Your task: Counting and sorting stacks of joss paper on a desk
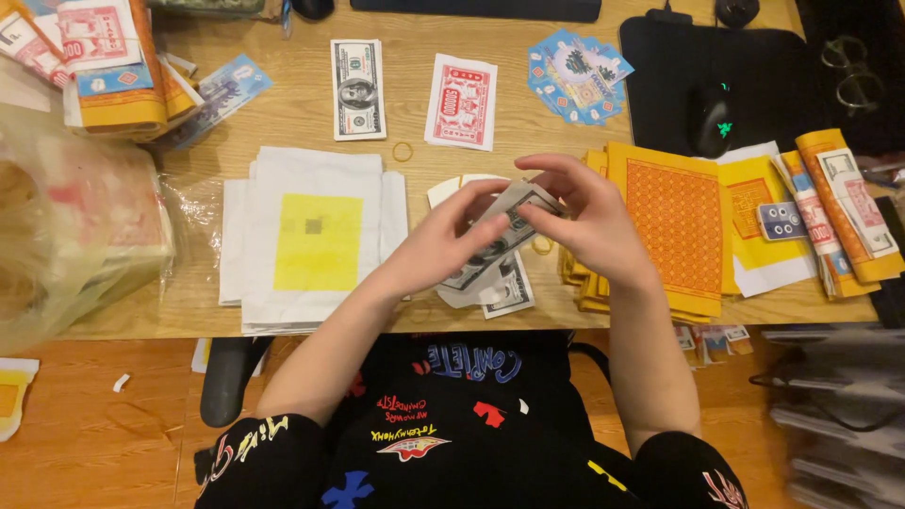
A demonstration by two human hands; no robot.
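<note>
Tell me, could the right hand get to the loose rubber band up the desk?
Probably yes: the rubber band lies in the open, nothing over it. But the right hand is holding the banknotes together with the left hand.

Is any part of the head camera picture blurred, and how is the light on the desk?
Head view: the light is warm and even, with soft shadows on the wooden desk. The left hand, the right hand and the grey banknotes they hold are slightly motion-blurred. The plastic bag and the dark shelves at the edges look smeared. The yellow sheet is sharp.
</note>
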